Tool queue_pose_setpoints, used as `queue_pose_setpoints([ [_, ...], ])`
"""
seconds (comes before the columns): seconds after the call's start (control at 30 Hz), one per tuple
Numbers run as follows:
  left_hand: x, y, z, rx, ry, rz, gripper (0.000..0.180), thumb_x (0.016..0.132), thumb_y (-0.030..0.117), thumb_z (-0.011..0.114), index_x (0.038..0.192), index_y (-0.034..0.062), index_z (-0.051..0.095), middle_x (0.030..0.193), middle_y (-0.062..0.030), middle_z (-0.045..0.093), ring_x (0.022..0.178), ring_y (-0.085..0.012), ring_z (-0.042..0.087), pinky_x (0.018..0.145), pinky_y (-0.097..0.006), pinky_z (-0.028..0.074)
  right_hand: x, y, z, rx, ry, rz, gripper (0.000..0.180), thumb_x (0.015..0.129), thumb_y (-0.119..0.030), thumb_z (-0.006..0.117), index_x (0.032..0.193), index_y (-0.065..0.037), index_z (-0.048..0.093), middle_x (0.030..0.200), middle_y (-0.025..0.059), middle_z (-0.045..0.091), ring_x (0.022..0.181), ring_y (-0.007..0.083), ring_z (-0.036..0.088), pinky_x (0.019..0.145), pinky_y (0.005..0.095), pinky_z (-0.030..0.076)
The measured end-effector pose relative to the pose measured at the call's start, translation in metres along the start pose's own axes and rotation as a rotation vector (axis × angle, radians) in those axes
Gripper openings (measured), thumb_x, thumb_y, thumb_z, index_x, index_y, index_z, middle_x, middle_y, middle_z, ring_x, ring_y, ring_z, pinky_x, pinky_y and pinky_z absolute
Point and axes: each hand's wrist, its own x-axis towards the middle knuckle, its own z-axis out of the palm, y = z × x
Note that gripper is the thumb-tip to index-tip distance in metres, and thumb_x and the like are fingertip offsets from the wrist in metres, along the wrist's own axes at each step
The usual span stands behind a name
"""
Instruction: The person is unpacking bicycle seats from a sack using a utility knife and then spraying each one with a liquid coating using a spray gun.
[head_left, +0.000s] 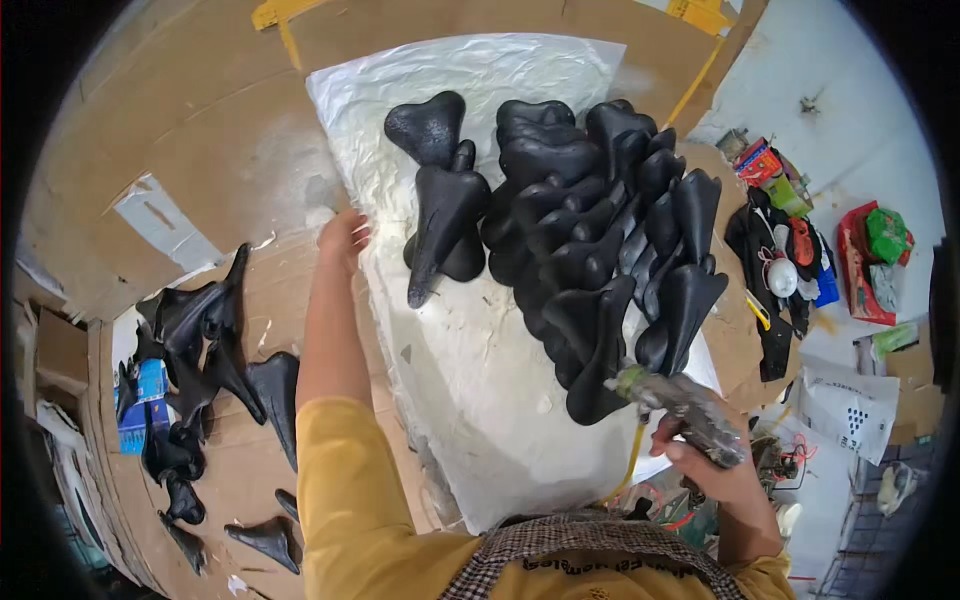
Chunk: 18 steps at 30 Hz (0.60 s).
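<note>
Fingers (690, 440) of the right hand (712, 462) are clenched around the grip of a grimy spray gun (680, 402), its nozzle pointing up at the near end of a heap of black saddle-shaped shells (600, 240). A yellow hose (632, 455) hangs from the gun. The shells lie overlapping in rows on a crumpled white sheet (470, 350) spread over the tabletop; one shell (440, 225) lies apart on the left side of the sheet, resting on another. The left hand (343, 240) reaches out to the sheet's left edge, fingers curled loosely against it, though whether they actually pinch the sheet I cannot tell from this angle. Further left, on cardboard (200, 130), more black shells (205, 340) lie scattered, well apart from the heap. To the right, a clutter of colourful packets (880, 255) sits near the edge.
</note>
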Motion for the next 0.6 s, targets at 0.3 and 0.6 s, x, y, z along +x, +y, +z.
queue_pose_setpoints([
  [0.3,0.042,-0.033,0.085,-0.001,0.031,-0.279,0.034,0.082,0.022,0.048,0.107,-0.0011,0.048,0.102,-0.0134,0.052,0.079,-0.0256,0.047,0.079,-0.038,0.037,0.005,-0.021,-0.01,0.143,0.295,-0.153,0.065,0.072,-0.027,0.072,0.12,0.005,0.041,0.084,0.0127,0.059,0.076,0.0176,0.058,0.069,0.0298,0.047],
  [0.6,-0.031,-0.033,0.07,-0.26,-0.431,-0.446,0.025,0.082,0.014,0.05,0.105,0.0047,0.051,0.103,-0.0091,0.058,0.092,-0.0282,0.055,0.083,-0.045,0.04,0.005,-0.023,-0.014,0.157,0.198,-0.088,0.061,0.072,-0.018,0.071,0.12,0.006,0.042,0.085,0.0102,0.059,0.077,0.0147,0.057,0.071,0.0265,0.046],
])
